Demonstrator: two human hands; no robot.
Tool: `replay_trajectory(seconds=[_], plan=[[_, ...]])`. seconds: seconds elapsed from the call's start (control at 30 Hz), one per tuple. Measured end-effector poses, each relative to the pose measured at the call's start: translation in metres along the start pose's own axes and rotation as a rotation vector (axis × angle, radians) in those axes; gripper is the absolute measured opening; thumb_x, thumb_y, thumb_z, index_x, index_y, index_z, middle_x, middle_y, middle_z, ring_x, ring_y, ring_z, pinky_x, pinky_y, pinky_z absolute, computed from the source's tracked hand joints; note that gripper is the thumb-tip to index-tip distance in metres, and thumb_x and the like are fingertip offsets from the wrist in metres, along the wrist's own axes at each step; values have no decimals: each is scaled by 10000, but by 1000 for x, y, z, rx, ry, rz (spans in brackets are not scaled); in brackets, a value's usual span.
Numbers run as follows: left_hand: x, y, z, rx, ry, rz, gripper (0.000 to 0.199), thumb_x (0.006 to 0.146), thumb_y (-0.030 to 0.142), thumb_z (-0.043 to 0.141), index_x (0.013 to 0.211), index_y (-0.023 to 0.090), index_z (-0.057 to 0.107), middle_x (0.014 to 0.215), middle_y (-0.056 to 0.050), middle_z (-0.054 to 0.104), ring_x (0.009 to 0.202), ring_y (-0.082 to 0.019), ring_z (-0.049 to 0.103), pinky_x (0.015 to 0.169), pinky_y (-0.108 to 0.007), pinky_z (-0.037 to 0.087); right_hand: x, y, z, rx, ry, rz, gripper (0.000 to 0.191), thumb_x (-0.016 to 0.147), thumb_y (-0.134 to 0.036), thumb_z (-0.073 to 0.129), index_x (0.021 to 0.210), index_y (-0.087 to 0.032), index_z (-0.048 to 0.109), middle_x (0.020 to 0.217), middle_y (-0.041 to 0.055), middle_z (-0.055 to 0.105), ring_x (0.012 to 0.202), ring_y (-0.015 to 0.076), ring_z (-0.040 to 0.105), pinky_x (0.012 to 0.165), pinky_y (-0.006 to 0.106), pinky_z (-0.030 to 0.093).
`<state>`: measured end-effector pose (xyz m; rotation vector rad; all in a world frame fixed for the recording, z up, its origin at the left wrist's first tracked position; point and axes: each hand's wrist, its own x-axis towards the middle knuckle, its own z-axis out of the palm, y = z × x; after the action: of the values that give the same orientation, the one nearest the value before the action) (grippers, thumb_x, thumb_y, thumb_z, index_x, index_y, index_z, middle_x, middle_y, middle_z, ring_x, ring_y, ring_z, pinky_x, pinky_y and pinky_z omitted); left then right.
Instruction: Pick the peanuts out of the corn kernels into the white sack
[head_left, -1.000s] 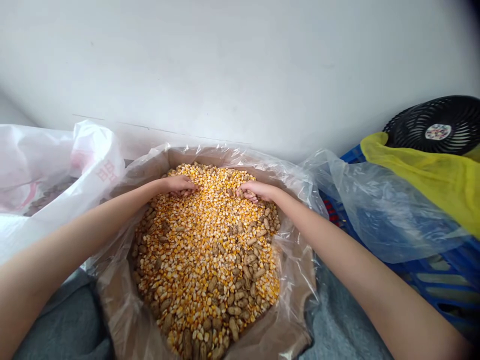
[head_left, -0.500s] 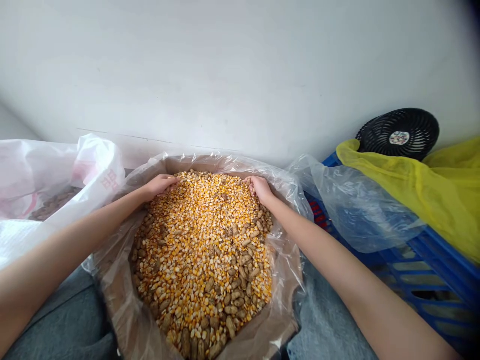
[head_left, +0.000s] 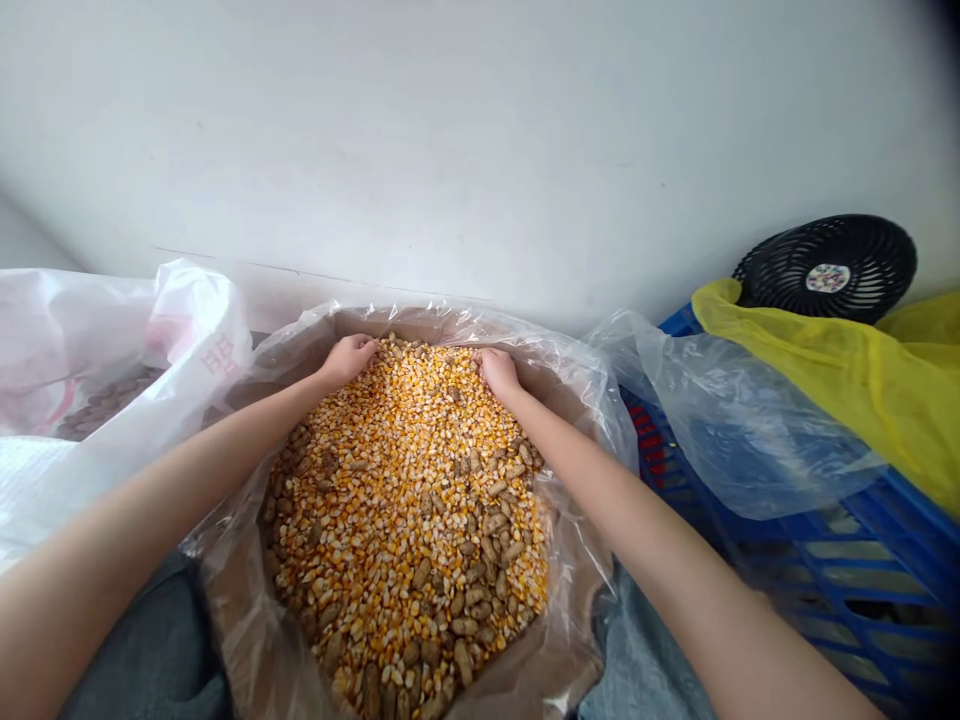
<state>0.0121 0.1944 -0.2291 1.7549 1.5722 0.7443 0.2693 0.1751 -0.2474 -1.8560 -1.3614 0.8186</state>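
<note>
A plastic-lined cardboard box [head_left: 566,660] between my knees holds yellow corn kernels [head_left: 397,470] mixed with unshelled peanuts [head_left: 491,550]. The peanuts lie thickest at the right and near sides. At the far left edge of the corn, my left hand [head_left: 351,360] is closed, its curled fingertips touching the heap; what they hold is hidden. My right hand [head_left: 496,373] is closed at the far right edge, with brown peanut shell showing at its fingertips. A gap of corn separates the two hands.
A white sack [head_left: 199,330] with brownish contents stands on the left. To the right is a blue plastic crate [head_left: 855,535], with clear plastic [head_left: 757,430], yellow mesh [head_left: 810,360] and a black fan-like round grille [head_left: 832,265] above it. A white wall [head_left: 450,150] rises behind.
Both hands have moved inward along the far edge, nearer each other: the left one rightward and slightly farther away, the right one leftward. The view has shifted slightly.
</note>
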Motion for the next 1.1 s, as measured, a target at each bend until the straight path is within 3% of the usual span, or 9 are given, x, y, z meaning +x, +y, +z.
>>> replay_trajectory(seconds=[0.23, 0.4, 0.53, 0.73, 0.87, 0.93, 1.0, 1.1], plan=[[22, 32, 34, 308, -176, 264, 242, 711, 320, 384, 596, 165, 529, 599, -24, 553, 564, -146, 476, 537, -225, 311, 6, -20, 22, -103, -26, -8, 229, 717, -306, 345, 593, -179, 489, 553, 27, 484, 554, 142, 428, 534, 236, 314], [17, 36, 44, 226, -352, 314, 238, 715, 314, 383, 566, 166, 494, 555, 1, 501, 551, -128, 447, 522, -213, 301, -5, -35, 37, -83, -181, -125, 209, 733, -250, 356, 584, -164, 475, 619, 12, 515, 616, 122, 428, 590, 213, 311], [-1, 30, 44, 161, -514, 253, 272, 721, 352, 376, 563, 161, 489, 500, 22, 446, 487, -105, 398, 490, -208, 290, -28, -33, 38, -54, -295, -152, 198, 733, -251, 382, 603, -155, 497, 647, 5, 532, 655, 119, 442, 617, 203, 314], [-46, 24, 43, 143, -648, 249, 273, 717, 345, 390, 546, 154, 486, 492, 30, 430, 479, -93, 376, 477, -201, 273, -76, -20, 33, 6, -474, -62, 206, 730, -242, 353, 627, -155, 508, 610, 0, 512, 573, 103, 431, 510, 195, 306], [-79, 29, 32, 92, -817, 188, 259, 712, 343, 418, 572, 150, 520, 475, 32, 435, 444, -84, 378, 439, -195, 272, -96, -24, 20, 31, -755, 24, 176, 676, -215, 380, 623, -158, 538, 442, -27, 418, 386, 83, 342, 376, 195, 246], [-90, 35, 21, -8, -891, 136, 265, 720, 364, 428, 661, 148, 571, 504, 28, 466, 440, -80, 404, 429, -188, 294, -97, -29, 9, 160, -904, 76, 175, 661, -204, 368, 662, -163, 538, 388, -49, 354, 325, 74, 282, 335, 190, 213], [-95, 42, 10, -123, -852, 68, 281, 727, 382, 437, 761, 152, 594, 518, 29, 468, 415, -69, 393, 395, -180, 285, -95, -33, -3, 412, -1011, 162, 169, 657, -197, 349, 702, -170, 509, 374, -64, 317, 302, 66, 229, 317, 180, 188], [-94, 49, -1, -355, -669, -105, 270, 739, 406, 428, 735, 164, 548, 478, 46, 411, 337, -45, 285, 316, -170, 183, -89, -35, -16, 750, -1066, 279, 155, 657, -189, 327, 732, -175, 462, 371, -64, 313, 305, 67, 188, 309, 167, 153]])
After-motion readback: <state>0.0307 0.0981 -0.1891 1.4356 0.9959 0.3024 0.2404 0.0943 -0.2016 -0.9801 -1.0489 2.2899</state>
